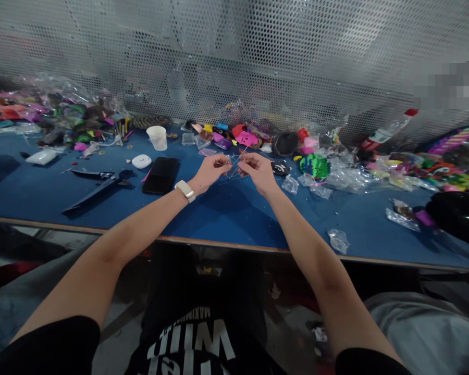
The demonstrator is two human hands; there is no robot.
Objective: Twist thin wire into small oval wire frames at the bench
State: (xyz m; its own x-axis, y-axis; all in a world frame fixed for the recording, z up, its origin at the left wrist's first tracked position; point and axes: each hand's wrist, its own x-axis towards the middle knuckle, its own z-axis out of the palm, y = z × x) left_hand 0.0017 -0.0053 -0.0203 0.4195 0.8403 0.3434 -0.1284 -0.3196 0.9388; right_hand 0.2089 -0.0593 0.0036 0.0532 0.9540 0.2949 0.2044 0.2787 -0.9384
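Near the middle of the blue table, my left hand (216,170) and my right hand (257,169) face each other a short way apart. Fingers of both are pinched on a bundle of thin, pale, wire-like strands (235,165) that cross between them and stick out past the fingertips. What the strands are made of is too fine to make out. A white band sits on my left wrist. Close to my left forearm lies a black phone (161,175). Beyond my right hand is a black packet with white markings (280,167).
Dark blue shears or blades (97,190) lie at left, near a white case (141,161) and a white cup (157,138). Colourful soft pieces and clear wrappers line the perforated metal screen (297,47). A plastic bottle (389,130) leans at right, behind a black rounded object (459,216).
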